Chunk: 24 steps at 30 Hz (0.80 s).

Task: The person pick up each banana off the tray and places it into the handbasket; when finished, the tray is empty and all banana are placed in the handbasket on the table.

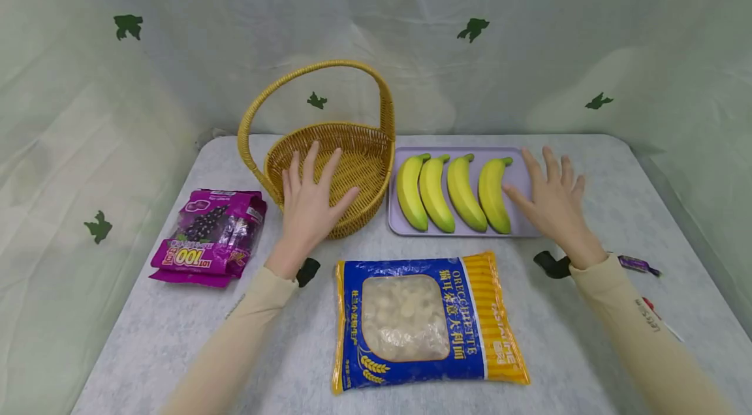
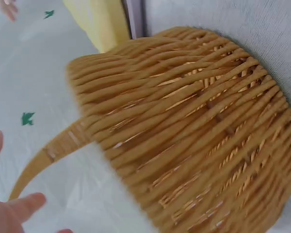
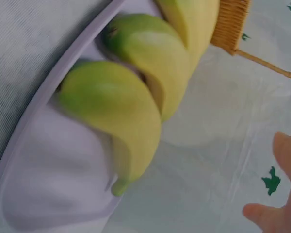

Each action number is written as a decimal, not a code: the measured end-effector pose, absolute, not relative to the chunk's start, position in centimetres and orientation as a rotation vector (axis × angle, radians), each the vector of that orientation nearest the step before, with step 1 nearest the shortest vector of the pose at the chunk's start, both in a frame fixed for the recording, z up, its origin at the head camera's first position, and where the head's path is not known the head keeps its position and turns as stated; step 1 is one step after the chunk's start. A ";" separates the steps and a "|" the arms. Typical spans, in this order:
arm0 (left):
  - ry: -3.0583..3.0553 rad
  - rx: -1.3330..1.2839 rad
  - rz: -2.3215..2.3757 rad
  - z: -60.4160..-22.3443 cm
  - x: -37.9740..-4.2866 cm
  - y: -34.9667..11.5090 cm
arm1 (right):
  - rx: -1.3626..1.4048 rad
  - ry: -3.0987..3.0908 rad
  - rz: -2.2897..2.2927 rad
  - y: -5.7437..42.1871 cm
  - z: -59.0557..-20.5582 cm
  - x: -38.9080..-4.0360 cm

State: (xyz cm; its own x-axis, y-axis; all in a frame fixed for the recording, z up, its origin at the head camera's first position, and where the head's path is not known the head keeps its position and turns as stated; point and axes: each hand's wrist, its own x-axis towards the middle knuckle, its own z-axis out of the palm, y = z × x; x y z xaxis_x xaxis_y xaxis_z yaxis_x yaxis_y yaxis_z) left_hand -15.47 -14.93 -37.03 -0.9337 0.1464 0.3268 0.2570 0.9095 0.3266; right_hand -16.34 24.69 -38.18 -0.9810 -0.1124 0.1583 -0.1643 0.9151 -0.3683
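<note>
In the head view my left hand (image 1: 309, 203), fingers spread, hovers over the near left side of a wicker basket (image 1: 367, 199) with a tall arched handle. The basket's woven wall (image 2: 184, 126) fills most of the left wrist view. My right hand (image 1: 555, 199) is spread above the right end of a lilac tray (image 1: 405, 153), its thumb close to the rightmost banana (image 1: 493, 196). Several yellow bananas with green tips lie side by side on this tray. Neither hand holds anything.
A blue and yellow bag of orecchiette pasta (image 1: 405, 317) lies in front, between the forearms. At left is a purple grape candy bag (image 1: 208, 235). A small purple-wrapped candy (image 1: 637, 265) and a red and white stick (image 1: 660, 318) lie beside the right forearm.
</note>
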 end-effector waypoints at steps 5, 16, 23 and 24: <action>-2.604 -0.427 -0.694 -35.9 -13.5 -16.2 | 0.298 -2.865 0.787 24.4 -37.9 -16.5; -2.041 -0.461 -1.211 -35.4 -11.5 -20.2 | 0.469 -2.709 1.208 24.7 -38.1 -18.0; -1.881 -0.292 -1.616 -35.0 -11.2 -21.3 | 0.347 -2.778 1.652 25.5 -38.7 -18.7; -1.889 -0.286 -1.637 -35.1 -11.2 -21.5 | 0.324 -2.794 1.705 25.6 -38.8 -18.9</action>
State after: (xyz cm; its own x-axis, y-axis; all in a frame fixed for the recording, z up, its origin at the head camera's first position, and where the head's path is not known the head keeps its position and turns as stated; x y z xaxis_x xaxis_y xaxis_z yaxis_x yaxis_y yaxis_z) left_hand -11.25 -21.48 -35.09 -0.7872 -0.2269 0.5735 0.5355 0.2098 0.8181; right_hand -18.87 25.64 -38.84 -0.9698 -0.2427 -0.0230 -0.0905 0.4460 -0.8905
